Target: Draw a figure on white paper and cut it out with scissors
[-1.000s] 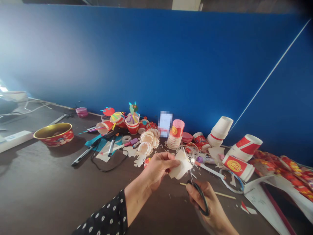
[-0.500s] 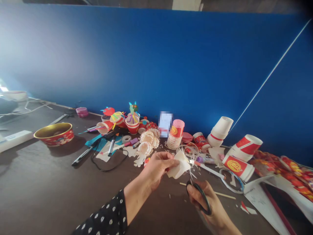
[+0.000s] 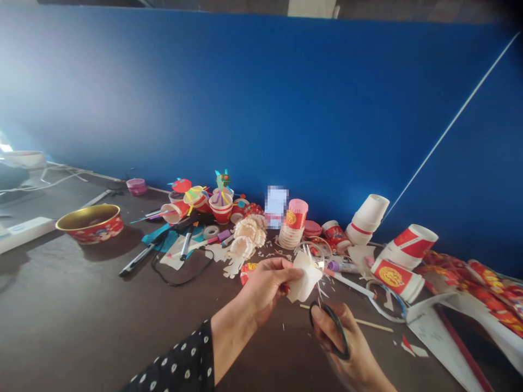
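Note:
Between its thumb and fingers, my left hand (image 3: pixel 267 286) pinches a piece of white paper (image 3: pixel 304 277), whose far edge is cut into narrow strips. My right hand (image 3: pixel 343 332) is wrapped round the black handles of a pair of scissors (image 3: pixel 343 337). The blades point up toward the right edge of the paper; whether they touch it I cannot tell. Small white paper scraps lie on the table behind the paper. A thin wooden stick (image 3: pixel 373 325) lies partly behind my right hand.
A red and gold bowl (image 3: pixel 92 231) stands at left. Decorated paper cups (image 3: pixel 222 208), markers and ruffled white paper shapes (image 3: pixel 245 242) fill the back middle. Stacked cups (image 3: pixel 369 218), a printed cup (image 3: pixel 396 277) and a phone (image 3: pixel 476 345) are at right. A blue partition (image 3: pixel 261 109) rises behind.
My left hand has shifted slightly right with the paper and turned it a little. A red and yellow piece behind that hand shows more. My right hand has moved slightly left with the scissors.

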The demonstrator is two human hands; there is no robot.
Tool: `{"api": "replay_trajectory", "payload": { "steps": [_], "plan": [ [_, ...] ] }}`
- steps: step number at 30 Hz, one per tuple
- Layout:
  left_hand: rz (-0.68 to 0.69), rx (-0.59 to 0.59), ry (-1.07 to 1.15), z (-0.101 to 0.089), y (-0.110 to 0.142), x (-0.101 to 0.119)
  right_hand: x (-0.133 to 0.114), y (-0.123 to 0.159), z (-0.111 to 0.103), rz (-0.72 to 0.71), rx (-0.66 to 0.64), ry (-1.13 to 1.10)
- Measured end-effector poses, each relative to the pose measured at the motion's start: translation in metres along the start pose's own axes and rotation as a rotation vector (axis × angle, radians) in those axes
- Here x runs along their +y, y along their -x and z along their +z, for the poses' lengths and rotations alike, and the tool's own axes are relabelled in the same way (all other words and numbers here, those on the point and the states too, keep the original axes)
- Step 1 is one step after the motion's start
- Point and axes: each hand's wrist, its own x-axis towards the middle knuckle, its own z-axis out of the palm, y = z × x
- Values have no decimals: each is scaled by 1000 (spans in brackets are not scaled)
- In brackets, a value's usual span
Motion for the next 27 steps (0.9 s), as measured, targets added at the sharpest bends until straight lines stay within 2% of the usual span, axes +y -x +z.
{"api": "replay_trajectory", "payload": {
  "steps": [10,17,22,27],
  "plan": [
    [-57,31,70,5,4,-8,4,0,7,-25,96,-28],
    [-85,-3,97,6,6,-15,16,-1,2,-24,96,-53],
    [-93,-19,111,7,7,-15,11,1,7,-39,168,-73],
    [-76,-33,119,7,7,-15,8,1,12,-70,169,-64]
  ]
}}
